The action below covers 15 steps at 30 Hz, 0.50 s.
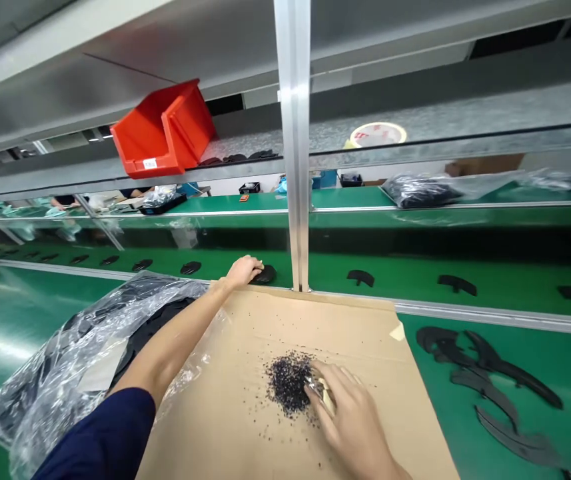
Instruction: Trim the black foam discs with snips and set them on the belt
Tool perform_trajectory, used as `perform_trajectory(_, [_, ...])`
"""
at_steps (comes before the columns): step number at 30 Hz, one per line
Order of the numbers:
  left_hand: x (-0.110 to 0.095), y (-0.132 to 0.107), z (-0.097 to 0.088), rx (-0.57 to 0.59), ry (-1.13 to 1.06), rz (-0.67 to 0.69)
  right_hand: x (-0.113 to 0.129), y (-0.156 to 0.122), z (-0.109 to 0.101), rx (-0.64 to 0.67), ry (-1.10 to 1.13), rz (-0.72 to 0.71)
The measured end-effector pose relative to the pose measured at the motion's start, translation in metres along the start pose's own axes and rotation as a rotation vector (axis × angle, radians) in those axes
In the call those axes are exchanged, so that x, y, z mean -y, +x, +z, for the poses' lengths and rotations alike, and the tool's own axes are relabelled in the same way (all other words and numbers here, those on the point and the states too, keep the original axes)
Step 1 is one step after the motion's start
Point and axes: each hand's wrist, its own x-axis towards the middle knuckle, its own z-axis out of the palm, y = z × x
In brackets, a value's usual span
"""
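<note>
A green conveyor belt runs crosswise beyond both hands, with a second green belt farther off. A grey shelf spans overhead, crossed by an aluminium post. A red bin sits on the shelf, beyond and left of the left hand; a tape roll lies farther right.

A cardboard sheet lies below the left hand and under the right hand. A clear plastic bag of black material lies left of the sheet, beneath the left forearm, whose navy sleeve enters from below.

Curved black parts lie on the green surface to the right of the right hand. More black parts stand spaced along the belt on both sides of the left hand.

The left hand rests with its fingers curved over a black part on the belt; a firm grip cannot be confirmed. The right hand is narrowed around a crumpled silver packet, touching the near side of a pile of black granules on the cardboard. Loose granules are scattered around it.
</note>
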Motion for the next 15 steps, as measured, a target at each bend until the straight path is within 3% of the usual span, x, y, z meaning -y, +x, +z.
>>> perform_trajectory(4, [0.011, 0.003, 0.016, -0.055, 0.055, -0.008, 0.005, -0.005, 0.001, 0.066, -0.020, 0.054])
perform_trajectory(8, [-0.003, -0.013, 0.025, -0.162, 0.067, 0.107, 0.015, -0.011, 0.000, 0.149, 0.002, 0.123])
perform_trajectory(12, [-0.057, -0.025, 0.047, -0.083, 0.014, 0.345, 0.023, -0.017, -0.001, 0.238, 0.054, 0.117])
perform_trajectory(15, [-0.112, -0.011, 0.070, 0.010, -0.048, 0.451, 0.024, -0.020, -0.004, 0.286, 0.012, 0.064])
